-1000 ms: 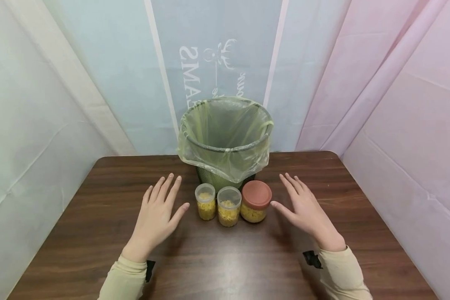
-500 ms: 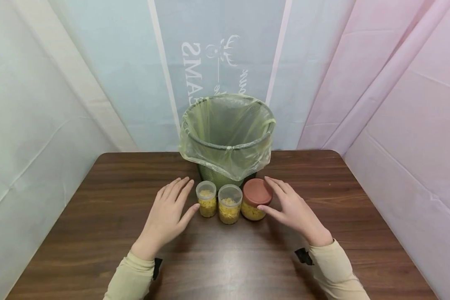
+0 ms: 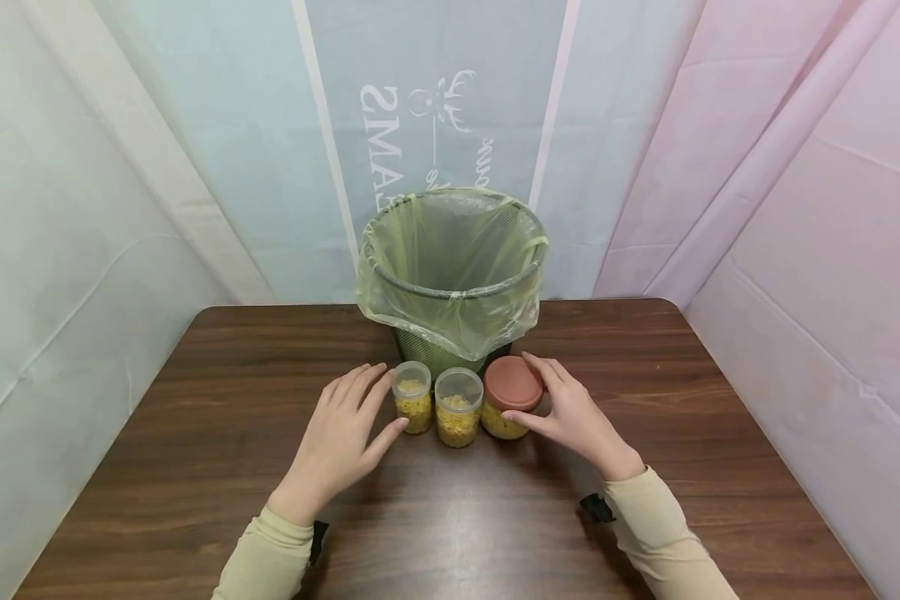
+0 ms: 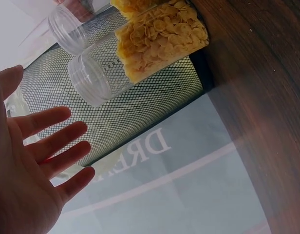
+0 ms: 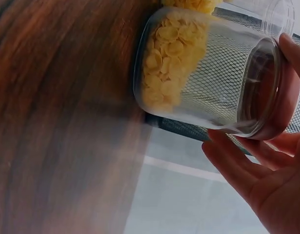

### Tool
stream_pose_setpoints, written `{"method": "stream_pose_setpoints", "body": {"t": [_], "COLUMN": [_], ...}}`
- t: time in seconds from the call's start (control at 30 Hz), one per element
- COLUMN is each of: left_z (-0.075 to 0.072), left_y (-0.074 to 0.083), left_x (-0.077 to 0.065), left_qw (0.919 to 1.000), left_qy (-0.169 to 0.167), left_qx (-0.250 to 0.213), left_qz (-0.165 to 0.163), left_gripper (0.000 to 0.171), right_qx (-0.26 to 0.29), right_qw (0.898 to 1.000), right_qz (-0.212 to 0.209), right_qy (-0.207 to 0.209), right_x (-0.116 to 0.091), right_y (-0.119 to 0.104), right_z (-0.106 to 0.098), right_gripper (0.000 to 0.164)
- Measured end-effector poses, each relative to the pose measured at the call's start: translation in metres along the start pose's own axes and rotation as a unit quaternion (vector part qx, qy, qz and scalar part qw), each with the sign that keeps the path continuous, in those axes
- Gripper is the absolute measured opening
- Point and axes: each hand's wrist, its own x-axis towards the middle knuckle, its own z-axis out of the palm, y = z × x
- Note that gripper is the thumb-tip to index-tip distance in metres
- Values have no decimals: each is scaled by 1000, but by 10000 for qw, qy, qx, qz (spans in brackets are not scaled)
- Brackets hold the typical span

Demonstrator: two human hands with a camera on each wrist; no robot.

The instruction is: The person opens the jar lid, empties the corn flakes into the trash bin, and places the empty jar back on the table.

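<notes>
Three clear jars partly filled with yellow flakes that look like cornflakes stand in a row. On the right is the red-lidded jar [image 3: 504, 421], its red lid [image 3: 513, 382] on top. My right hand [image 3: 576, 417] is around that jar's upper part, thumb at the front against the lid and fingers behind; the right wrist view shows the same hand [image 5: 279, 180] at the lid's edge. My left hand [image 3: 337, 437] is beside the narrow left jar [image 3: 413, 410], fingers loosely spread, holding nothing; in the left wrist view its palm [image 4: 23, 190] is apart from the jar. The middle jar [image 3: 457, 421] is untouched.
Directly behind the jars stands a mesh waste bin [image 3: 427, 350] lined with a thin yellow-green bag [image 3: 457, 321]. The dark wooden table [image 3: 195, 467] has its far edge at a printed cloth backdrop [image 3: 450, 50]. Pale cloth walls hang on both sides.
Both hands have moved inward from either side of the row. The right one has come round the red-lidded jar, and the left one has come close to the left jar.
</notes>
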Motion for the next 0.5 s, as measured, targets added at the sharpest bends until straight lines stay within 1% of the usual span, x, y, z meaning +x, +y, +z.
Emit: {"method": "stream_pose_setpoints", "body": {"t": [0.17, 0.3, 0.5], "left_z": [-2, -3, -3], "left_y": [0, -1, -2], "left_x": [0, 0, -2], "left_qw": [10000, 9999, 10000], "left_qy": [78, 137, 67], "left_qx": [-4, 4, 37], "left_qz": [23, 19, -30], "left_gripper": [59, 59, 59], "right_qx": [313, 451, 415], "right_qw": [9994, 9988, 9990], "right_qz": [144, 160, 175], "right_qy": [-59, -45, 50], "right_x": [1, 3, 2], "right_y": [-1, -1, 0], "right_z": [1, 2, 4], "right_gripper": [88, 89, 89]}}
